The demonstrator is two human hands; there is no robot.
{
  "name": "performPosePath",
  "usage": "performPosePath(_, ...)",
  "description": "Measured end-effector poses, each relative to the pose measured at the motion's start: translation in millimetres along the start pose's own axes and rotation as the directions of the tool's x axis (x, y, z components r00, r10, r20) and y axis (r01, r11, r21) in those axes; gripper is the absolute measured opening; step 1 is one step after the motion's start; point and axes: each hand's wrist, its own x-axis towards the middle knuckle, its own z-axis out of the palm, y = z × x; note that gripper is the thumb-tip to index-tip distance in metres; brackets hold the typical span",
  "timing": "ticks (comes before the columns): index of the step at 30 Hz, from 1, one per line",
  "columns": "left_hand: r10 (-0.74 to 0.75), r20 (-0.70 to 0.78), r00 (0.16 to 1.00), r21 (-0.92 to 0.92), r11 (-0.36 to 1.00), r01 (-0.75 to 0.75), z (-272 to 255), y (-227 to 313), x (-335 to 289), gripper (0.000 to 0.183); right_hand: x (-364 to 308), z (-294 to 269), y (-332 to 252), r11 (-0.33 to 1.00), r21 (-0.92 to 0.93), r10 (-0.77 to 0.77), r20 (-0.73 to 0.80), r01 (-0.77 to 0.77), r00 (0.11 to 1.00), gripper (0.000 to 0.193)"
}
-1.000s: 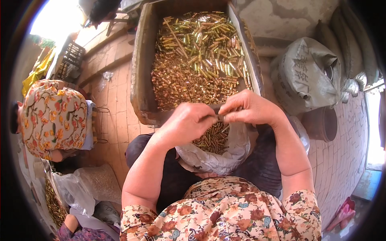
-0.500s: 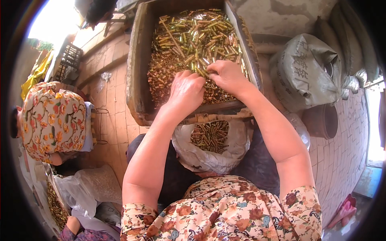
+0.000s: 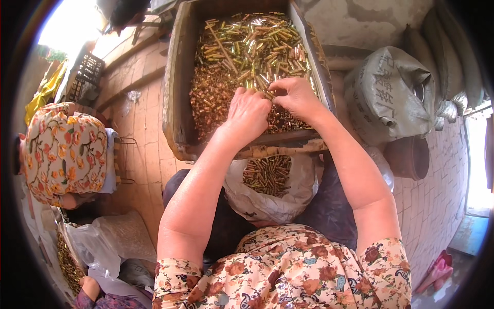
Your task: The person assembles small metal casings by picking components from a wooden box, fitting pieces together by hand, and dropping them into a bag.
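Both hands are down in the pile now: the left hand [image 3: 250, 110] lies knuckles-up with fingers curled into the small brass pieces [image 3: 216, 98], while the right hand [image 3: 293, 95] pinches a few between thumb and fingertips. A second ago they were together over the white bag [image 3: 267, 198] in her lap, nearer her; they have since reached forward into the wooden tray [image 3: 175, 103]. Beyond the hands, longer metal tubes [image 3: 252, 44] fill its far end.

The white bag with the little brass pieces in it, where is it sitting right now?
In the head view, the white bag sits low in the middle, on the person's lap between the forearms, just under the near edge of the wooden tray where both hands are.
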Motion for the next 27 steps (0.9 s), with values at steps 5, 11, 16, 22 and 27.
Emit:
performPosePath(5, -0.054, 0.058, 0.997, 0.004, 0.999, 0.054, -1, 2, 4, 0.010, -11, -3, 4, 0.990, 0.135, 0.049, -0.062, -0.041, 0.997, 0.030)
performPosePath(11, -0.094, 0.002, 0.996, -0.073, 0.993, 0.094, 0, 2, 3, 0.010, -28, -18, -8, 0.772, 0.603, 0.247, 0.005, -0.200, 0.969, 0.028)
performPosePath(16, -0.130, 0.003, 0.991, -0.101, 0.986, 0.130, 1, 10, 10, 0.013, -37, -27, -17, 0.678, 0.698, 0.317, 0.003, -0.229, 0.948, 0.018)
performPosePath(22, -0.050, -0.070, 0.996, -0.019, 0.999, 0.049, 23, 11, 21, 0.005, -38, -30, -17, 0.670, 0.713, 0.327, -0.038, -0.204, 0.944, 0.012)
performPosePath(27, -0.066, 0.024, 0.998, -0.051, 0.996, 0.067, 22, 8, 22, 0.004, -39, -33, -15, 0.693, 0.693, 0.337, -0.068, -0.199, 0.939, 0.009)
